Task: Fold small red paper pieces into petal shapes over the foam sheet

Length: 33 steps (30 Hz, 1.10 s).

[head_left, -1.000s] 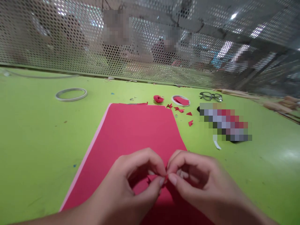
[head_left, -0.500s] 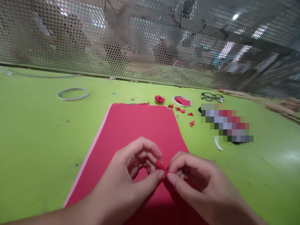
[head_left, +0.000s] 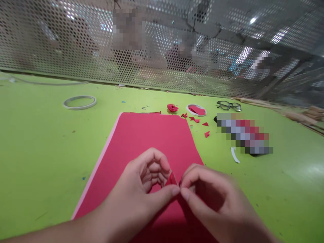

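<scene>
A small folded piece of red paper (head_left: 171, 179) is pinched between my two hands, just above a large red paper sheet (head_left: 152, 135). My left hand (head_left: 141, 185) is closed on its left side, thumb below and curled fingers above. From the right, my right hand (head_left: 210, 192) pinches the paper's near corner between thumb and forefinger; the fingertips hide that corner. Beyond the sheet are a pleated red paper rosette (head_left: 172, 108) and several small folded red paper pieces (head_left: 194, 119).
A white ring holding red paper cutouts (head_left: 196, 110) lies at the back, with eyeglasses (head_left: 229, 105) to its right. A blurred-out phone-like object (head_left: 244, 133) and a white strip (head_left: 235, 155) are at right. Another white ring (head_left: 79, 102) is at left. A perforated metal screen (head_left: 96, 57) borders the green table.
The folded red paper has turned and now shows a pointed, triangular face between my hands. My left fingers have shifted slightly left. The view has barely moved.
</scene>
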### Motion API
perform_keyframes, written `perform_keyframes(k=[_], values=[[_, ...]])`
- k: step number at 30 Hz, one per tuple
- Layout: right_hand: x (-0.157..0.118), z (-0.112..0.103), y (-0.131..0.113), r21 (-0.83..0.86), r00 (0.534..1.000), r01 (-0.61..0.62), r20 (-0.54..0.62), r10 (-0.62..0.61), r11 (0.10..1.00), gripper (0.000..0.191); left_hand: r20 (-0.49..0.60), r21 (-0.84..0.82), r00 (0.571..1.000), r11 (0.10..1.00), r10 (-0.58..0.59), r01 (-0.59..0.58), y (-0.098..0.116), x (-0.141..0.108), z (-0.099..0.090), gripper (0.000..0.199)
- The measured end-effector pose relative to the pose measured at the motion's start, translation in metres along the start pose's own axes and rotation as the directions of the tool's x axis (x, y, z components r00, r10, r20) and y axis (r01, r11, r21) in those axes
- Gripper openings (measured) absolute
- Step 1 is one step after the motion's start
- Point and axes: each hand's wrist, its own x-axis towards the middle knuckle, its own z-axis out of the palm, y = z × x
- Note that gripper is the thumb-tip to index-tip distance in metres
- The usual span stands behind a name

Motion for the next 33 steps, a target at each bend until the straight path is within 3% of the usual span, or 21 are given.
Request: perform_keyframes(k=[6,10,15,19,24,26,29,33], values=[[0.002,-0.003,0.002,0.03,0.99,0.14,-0.019,-0.139,0.99,0.013,0.017,0.036,1.0,0.999,0.023,-0.024,-0.003,-0.004,0.005,0.036],[0.002,0.0,0.003,-0.035,0.985,0.165,-0.038,-0.166,0.986,0.014,0.027,0.135,0.999,0.99,0.04,-0.043,0.0,-0.002,0.006,0.027],[0.001,0.0,0.002,0.043,0.981,0.175,-0.091,-0.17,0.984,0.015,0.059,0.332,0.998,0.943,0.01,-0.029,0.008,-0.004,0.004,0.007],[-0.001,-0.003,0.001,0.062,0.987,0.124,-0.112,-0.116,0.99,0.014,0.068,0.337,0.998,0.941,0.021,-0.042,0.009,-0.004,0.005,0.008],[0.001,-0.007,0.004,0.015,0.977,0.189,-0.104,-0.187,0.982,0.014,0.078,0.426,0.993,0.898,0.085,-0.11,0.008,-0.003,0.006,0.014],[0.001,-0.008,0.004,0.034,0.989,0.132,-0.075,-0.129,0.991,0.013,0.078,0.455,0.988,0.877,0.133,-0.154,0.009,-0.003,0.006,0.016],[-0.001,-0.007,0.0,0.102,0.996,-0.065,-0.055,0.07,0.993,0.008,0.071,0.496,0.971,0.837,0.226,-0.231,0.007,-0.003,0.003,0.016],[-0.002,-0.004,-0.006,0.223,0.971,-0.232,-0.002,0.239,0.947,0.006,0.095,0.506,0.906,0.763,0.413,-0.401,-0.005,-0.003,-0.002,0.018]])
